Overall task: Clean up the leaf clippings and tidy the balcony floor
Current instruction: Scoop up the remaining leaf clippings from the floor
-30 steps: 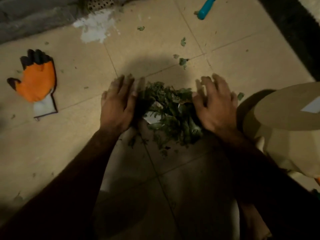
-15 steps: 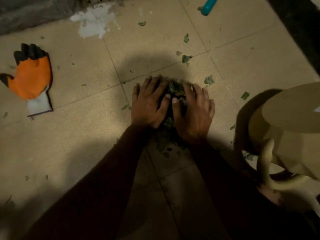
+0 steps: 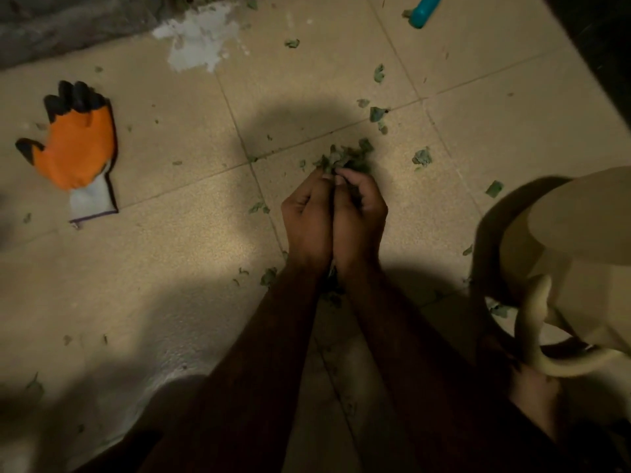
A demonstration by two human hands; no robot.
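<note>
Half a second ago your hands lay flat over the pile; now your left hand (image 3: 307, 220) and right hand (image 3: 360, 213) are pressed side by side, fingers curled in and clutching the leaf clippings (image 3: 345, 157), which poke out past your fingertips. A few more scraps sit on the tiles than before.

Counting: two hands, one orange glove (image 3: 73, 148) lying far left, one teal handle (image 3: 423, 10) at the top edge, one tan bag (image 3: 580, 240) on your right. Loose leaf bits (image 3: 421, 158) are too small and scattered to count properly.

The floor (image 3: 170, 250) is beige tile with grout lines and a white patch (image 3: 201, 39) by the grey wall. It's dim, with heavy shadows.
</note>
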